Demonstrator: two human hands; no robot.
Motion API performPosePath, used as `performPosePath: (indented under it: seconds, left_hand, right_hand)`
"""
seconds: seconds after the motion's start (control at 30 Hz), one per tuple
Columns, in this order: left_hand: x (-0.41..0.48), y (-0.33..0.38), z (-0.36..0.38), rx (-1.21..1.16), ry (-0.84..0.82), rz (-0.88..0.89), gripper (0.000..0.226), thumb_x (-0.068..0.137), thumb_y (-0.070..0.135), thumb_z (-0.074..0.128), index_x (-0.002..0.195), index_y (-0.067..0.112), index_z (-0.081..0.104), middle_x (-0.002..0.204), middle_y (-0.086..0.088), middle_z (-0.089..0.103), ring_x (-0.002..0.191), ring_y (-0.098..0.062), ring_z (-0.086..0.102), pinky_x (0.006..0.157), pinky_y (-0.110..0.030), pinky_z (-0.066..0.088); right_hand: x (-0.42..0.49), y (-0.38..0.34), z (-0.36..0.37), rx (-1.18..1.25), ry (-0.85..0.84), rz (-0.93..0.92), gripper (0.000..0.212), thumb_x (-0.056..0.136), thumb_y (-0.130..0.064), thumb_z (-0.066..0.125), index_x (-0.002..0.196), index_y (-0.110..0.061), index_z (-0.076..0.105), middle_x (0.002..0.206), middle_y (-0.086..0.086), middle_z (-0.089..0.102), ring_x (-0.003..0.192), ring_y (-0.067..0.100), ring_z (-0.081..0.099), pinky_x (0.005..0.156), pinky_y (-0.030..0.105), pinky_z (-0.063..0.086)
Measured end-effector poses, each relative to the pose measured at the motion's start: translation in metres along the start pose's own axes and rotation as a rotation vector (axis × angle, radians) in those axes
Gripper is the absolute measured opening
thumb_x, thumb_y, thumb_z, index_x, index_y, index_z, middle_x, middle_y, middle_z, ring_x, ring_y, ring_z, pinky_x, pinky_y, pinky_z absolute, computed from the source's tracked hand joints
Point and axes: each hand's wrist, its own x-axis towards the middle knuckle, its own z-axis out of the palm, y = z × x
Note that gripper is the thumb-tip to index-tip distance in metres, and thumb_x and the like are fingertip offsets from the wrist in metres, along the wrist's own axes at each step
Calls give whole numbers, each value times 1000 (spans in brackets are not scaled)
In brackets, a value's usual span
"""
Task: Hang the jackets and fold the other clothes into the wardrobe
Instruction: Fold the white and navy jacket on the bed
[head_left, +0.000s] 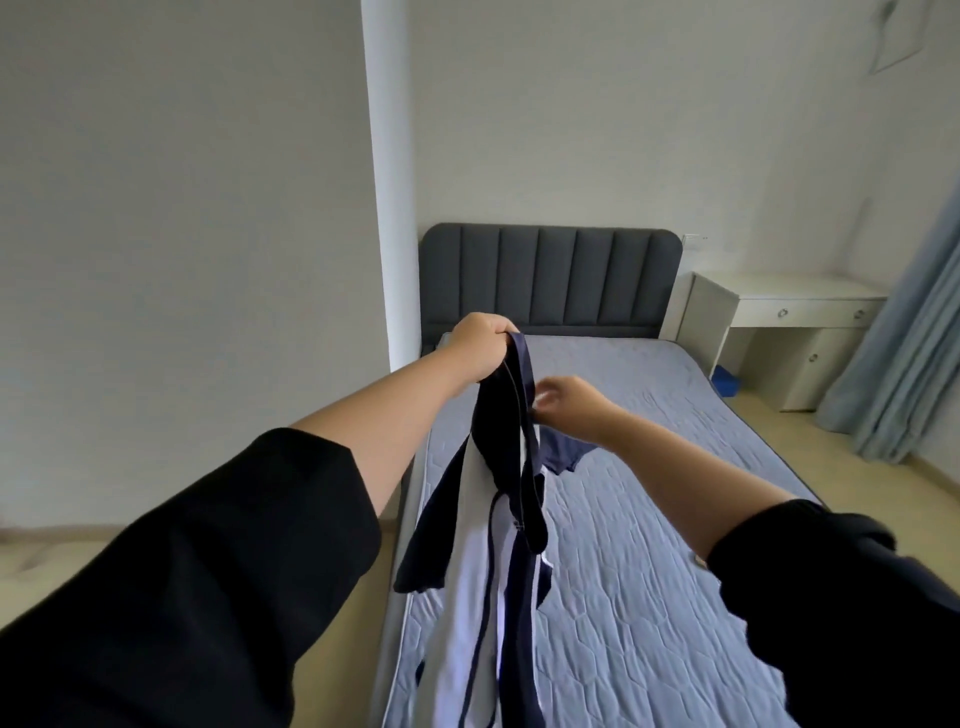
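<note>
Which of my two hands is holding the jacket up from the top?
The left hand, fisted round the top of the navy and white jacket; the right hand is lower, at its side, blurred.

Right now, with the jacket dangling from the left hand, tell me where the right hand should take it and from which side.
Take the navy collar edge below the left hand, coming in from the right. The jacket hangs bunched in a narrow strip from that grip, so a second hold across the collar would likely spread the shoulders. The right hand hovers beside it.
</note>
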Motion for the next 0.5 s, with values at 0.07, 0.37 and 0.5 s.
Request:
performPosePath:
  seconds: [0.07,0.37,0.5]
  left_hand:
    - [-2,-9,-6,17,-11,-13,33,89,2,39,81,18,67,91,-14,67,84,-29,59,72,-28,53]
    - [-13,-40,-34,-63,-68,-54,42,89,1,45,60,22,66,55,6,57,57,-13,49,46,-14,37]
    - [-16,-56,-51,-39,-81,-40,21,87,21,67,67,19,63,62,4,55,60,-10,48,58,-19,38]
  right_hand:
    - [-3,-8,9,240,53,16,28,91,-21,55,118,-12,62,108,6,66,93,17,59,78,27,43]
    - [0,-36,44,132,85,-57,12,89,-12,55,78,-14,51,68,-3,52,65,16,50,49,19,33]
    - [10,-37,33,100,235,49,36,94,-16,52,60,-5,46,53,4,41,57,22,42,47,28,27]
